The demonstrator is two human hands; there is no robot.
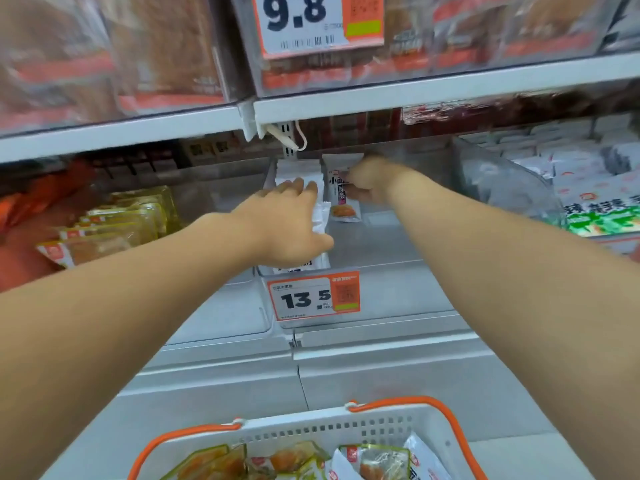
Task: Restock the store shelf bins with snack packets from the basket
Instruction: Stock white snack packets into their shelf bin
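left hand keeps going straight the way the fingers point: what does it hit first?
Likely the white packets standing at the back of the bin: the left hand points at them, fingertips seemingly at their lower edge. Depth is unclear, so contact may already exist.

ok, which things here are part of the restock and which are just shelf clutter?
Job:
- white snack packets, under left hand
- upright packet, pinched by right hand
- clear bin
- basket

Bystanders:
- 13.5 price tag
- 9.8 price tag
- yellow packets

bare bin floor (377, 244) lies open; upper shelf (415, 95) overhangs.
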